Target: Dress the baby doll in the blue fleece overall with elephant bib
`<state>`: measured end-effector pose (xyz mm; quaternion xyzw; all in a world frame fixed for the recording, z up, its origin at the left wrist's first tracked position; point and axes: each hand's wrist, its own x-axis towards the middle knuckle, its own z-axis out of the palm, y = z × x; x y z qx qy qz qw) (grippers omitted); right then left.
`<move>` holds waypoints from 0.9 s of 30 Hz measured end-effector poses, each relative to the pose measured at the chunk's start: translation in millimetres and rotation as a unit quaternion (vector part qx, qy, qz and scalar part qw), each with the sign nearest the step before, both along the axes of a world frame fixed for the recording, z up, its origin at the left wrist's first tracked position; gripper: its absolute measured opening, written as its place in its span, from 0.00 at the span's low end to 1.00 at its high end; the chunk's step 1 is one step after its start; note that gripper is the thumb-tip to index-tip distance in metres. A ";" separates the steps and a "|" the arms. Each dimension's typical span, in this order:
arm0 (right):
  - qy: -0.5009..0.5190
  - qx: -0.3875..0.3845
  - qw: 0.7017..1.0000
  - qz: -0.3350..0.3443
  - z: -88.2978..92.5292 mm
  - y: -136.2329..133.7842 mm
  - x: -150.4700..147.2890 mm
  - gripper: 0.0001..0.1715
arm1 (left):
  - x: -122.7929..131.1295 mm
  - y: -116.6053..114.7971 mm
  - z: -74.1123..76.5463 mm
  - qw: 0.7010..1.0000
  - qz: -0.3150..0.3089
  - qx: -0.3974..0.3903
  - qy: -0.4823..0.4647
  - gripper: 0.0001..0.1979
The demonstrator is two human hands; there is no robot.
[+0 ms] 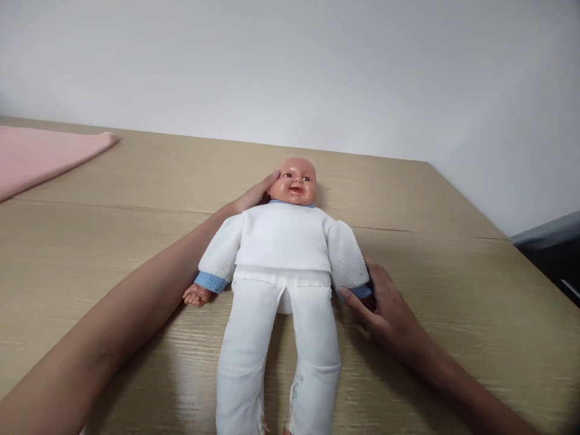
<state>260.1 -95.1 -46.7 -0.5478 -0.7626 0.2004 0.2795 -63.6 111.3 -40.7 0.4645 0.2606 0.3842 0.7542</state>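
A baby doll (pixel 284 241) in a fleecy white top with blue cuffs and white trousers lies face up on the wooden table, its head away from me. My left hand (pixel 257 192) cups the side of the doll's bald head, thumb against it; the other fingers are hidden behind the head. Around the blue cuff (pixel 361 292) of the sleeve on the right, my right hand (pixel 385 305) is closed, with its thumb on top and the doll's hand mostly covered. The doll's other arm rests beside my left forearm. Its feet are cut off by the bottom edge of the view.
Pink folded cloth (pixel 40 154) lies at the far left of the table (pixel 453 284). A pale wall (pixel 290 72) rises behind the table. Beyond the right edge sits a dark, shiny object (pixel 553 248), only partly in view. A thin seam crosses the tabletop.
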 end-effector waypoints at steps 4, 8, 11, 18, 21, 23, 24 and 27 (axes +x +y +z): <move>-0.003 0.003 1.000 0.003 -0.9 1.1 0.4 0.37 | -0.4 0.6 -0.7 1.000 -0.004 0.020 0.011 0.40; -0.002 0.008 1.000 0.008 -1.1 2.1 0.9 0.37 | -0.8 2.8 -2.0 1.000 0.001 0.024 0.015 0.39; 0.000 0.008 1.000 0.013 0.8 2.8 0.6 0.37 | 0.0 4.6 -4.3 1.000 0.010 0.022 0.008 0.38; 0.007 0.027 0.999 0.019 0.4 3.4 -2.1 0.37 | 1.4 9.8 -7.2 0.999 0.037 0.003 -0.001 0.38; 0.000 0.039 0.999 0.015 -1.3 7.4 -3.1 0.37 | -3.5 8.1 -5.3 0.997 0.070 0.011 0.018 0.39; 0.003 0.047 0.999 0.010 0.2 8.0 -3.6 0.40 | -11.3 1.5 -2.5 0.989 0.138 0.029 0.047 0.39; 0.006 0.052 0.999 0.003 2.3 5.1 -3.7 0.43 | -16.4 -4.0 -0.2 0.981 0.178 0.036 0.070 0.38; 0.005 0.081 0.995 -0.049 13.1 -28.8 -2.9 0.46 | -33.9 -34.1 13.2 0.939 0.274 0.091 0.186 0.32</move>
